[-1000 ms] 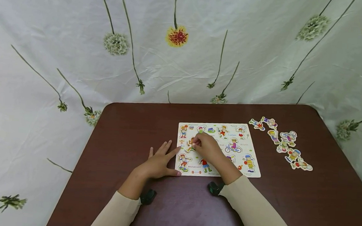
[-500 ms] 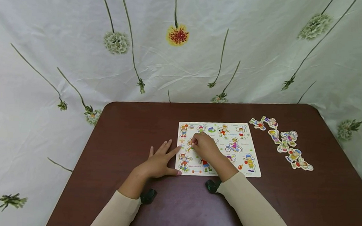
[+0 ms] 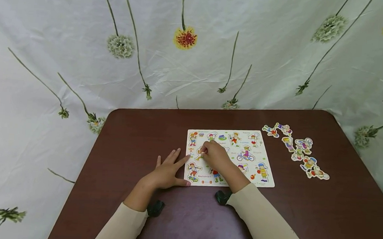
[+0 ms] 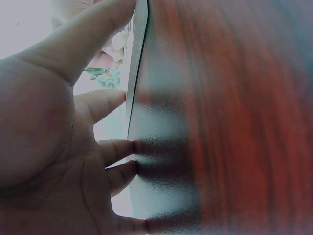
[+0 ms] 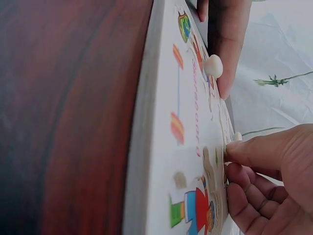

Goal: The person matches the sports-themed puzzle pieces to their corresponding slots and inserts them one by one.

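Observation:
A white puzzle board (image 3: 261, 149) printed with sports figures and words lies flat on the table. My left hand (image 3: 165, 174) spreads its fingers at the board's left side, thumb and index fingertip right at the edge. Over the left half of the board, my right hand (image 3: 216, 154) has thumb and fingertips together at a figure-shaped puzzle piece (image 3: 198, 156) in yellow and green, pinching it low over the surface. The right wrist view shows the curled fingers (image 5: 239, 198) against the board face. A white knob (image 5: 213, 66) stands up from a piece near the left hand's thumb.
Several loose puzzle pieces (image 3: 317, 173) lie in a bent row on the dark red-brown table (image 3: 137, 138), right of the board. Behind the table hangs a pale cloth (image 3: 268, 65) with a flower print. Both wrists carry small black devices (image 3: 155, 208).
The right hand has shifted slightly left and turned a little at the same piece, its wrist also moving left. The left hand stays at the board's edge; the head view has shifted slightly.

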Demonstrator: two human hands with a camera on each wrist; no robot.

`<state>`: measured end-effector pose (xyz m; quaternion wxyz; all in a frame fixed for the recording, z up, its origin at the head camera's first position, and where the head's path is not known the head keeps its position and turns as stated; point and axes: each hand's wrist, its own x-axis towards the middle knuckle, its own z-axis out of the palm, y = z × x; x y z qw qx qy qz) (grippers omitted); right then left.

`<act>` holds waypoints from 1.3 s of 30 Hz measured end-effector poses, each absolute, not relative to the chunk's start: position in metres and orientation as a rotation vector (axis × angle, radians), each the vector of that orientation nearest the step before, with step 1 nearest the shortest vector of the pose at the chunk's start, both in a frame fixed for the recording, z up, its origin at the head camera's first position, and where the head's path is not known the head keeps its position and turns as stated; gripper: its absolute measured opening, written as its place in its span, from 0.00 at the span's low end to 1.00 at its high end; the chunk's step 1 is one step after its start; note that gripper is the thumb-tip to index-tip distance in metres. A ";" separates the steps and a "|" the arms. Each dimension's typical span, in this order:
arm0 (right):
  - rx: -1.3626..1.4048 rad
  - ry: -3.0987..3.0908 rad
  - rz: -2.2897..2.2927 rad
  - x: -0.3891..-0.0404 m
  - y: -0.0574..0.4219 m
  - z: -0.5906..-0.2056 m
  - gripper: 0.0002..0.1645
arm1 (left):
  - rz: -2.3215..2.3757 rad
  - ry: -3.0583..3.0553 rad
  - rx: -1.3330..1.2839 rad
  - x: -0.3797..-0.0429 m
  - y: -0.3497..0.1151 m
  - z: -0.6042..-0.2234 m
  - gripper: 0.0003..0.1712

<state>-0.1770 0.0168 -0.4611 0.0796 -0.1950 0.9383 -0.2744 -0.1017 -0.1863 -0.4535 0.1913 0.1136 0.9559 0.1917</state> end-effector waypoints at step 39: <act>-0.293 2.482 -1.679 -0.160 0.056 -0.459 0.21 | 0.550 2.686 0.312 -0.102 -0.185 -0.454 0.55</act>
